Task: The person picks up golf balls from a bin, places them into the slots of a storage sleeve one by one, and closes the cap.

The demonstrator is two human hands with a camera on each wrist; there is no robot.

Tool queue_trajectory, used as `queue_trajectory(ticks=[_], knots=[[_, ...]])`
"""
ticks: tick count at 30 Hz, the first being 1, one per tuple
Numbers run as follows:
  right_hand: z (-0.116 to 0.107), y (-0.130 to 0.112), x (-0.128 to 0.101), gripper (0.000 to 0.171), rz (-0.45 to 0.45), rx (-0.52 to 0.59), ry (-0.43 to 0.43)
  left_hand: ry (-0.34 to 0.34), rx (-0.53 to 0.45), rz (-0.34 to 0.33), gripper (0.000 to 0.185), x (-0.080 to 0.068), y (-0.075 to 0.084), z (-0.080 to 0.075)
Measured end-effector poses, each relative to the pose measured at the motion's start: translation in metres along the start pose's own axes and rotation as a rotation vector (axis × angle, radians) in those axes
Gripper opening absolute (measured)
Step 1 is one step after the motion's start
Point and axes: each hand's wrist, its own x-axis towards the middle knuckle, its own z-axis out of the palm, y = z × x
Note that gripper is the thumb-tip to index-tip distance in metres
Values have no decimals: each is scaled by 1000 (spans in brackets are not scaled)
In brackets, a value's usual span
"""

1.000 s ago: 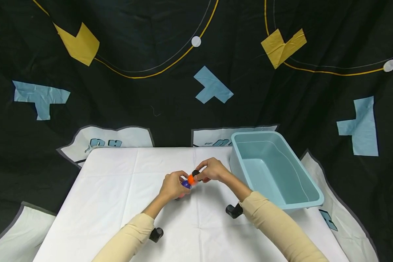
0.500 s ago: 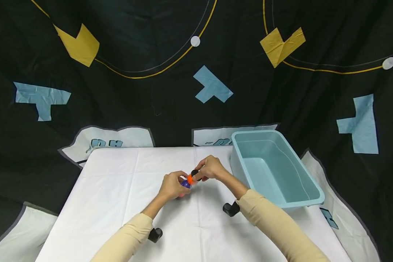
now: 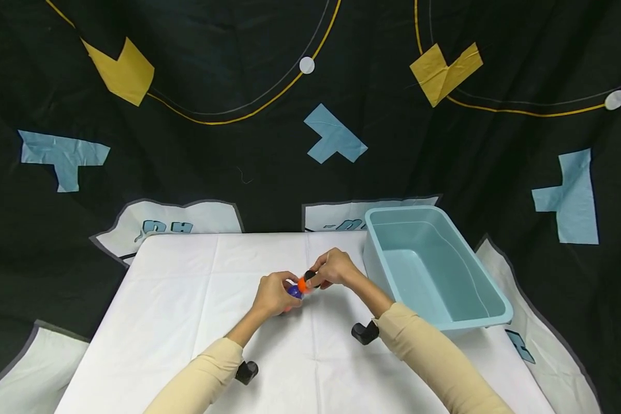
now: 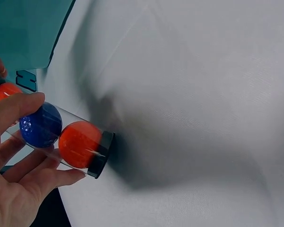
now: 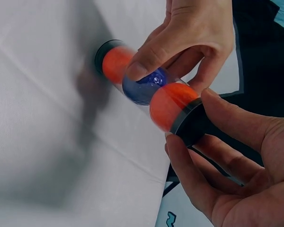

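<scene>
A clear tube [image 5: 142, 90] is held tilted above the white table, with a black cap at each end. Inside it sit an orange ball [image 4: 80, 144], a blue ball [image 4: 41, 125] and another orange ball [image 5: 173, 106] in a row. My left hand [image 3: 274, 294] grips the tube around its middle, thumb over the blue ball. With thumb and fingers, my right hand [image 3: 336, 268] pinches the black cap [image 5: 191, 123] at the near right end. The other black cap [image 4: 102, 154] is on the far end, touched by neither hand.
A light blue plastic bin [image 3: 424, 276] stands at the table's right side. The white cloth-covered table [image 3: 171, 305] ends at a black curtain [image 3: 212, 161] with taped shapes behind it. Black wrist mounts [image 3: 246, 372] hang below the forearms.
The tube stays in both hands at nearly the same place. My right hand shifts only slightly at the cap; the left keeps its grip.
</scene>
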Motion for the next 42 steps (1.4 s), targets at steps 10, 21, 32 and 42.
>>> queue_trajectory(ticks=[10,21,32,42], knots=[[7,-7,2,24,2,-5,15,13,-8,-6,41,-2,1,-4],[4,-5,-1,28,-34,-31,-10,49,-14,12,42,-5,1,0],[-30,-1,-2,52,-63,-218,-110,136,69,-1,40,1,9,-6],[-62,4,-17,39,-62,-376,-116,184,-8,-18,40,29,28,11]])
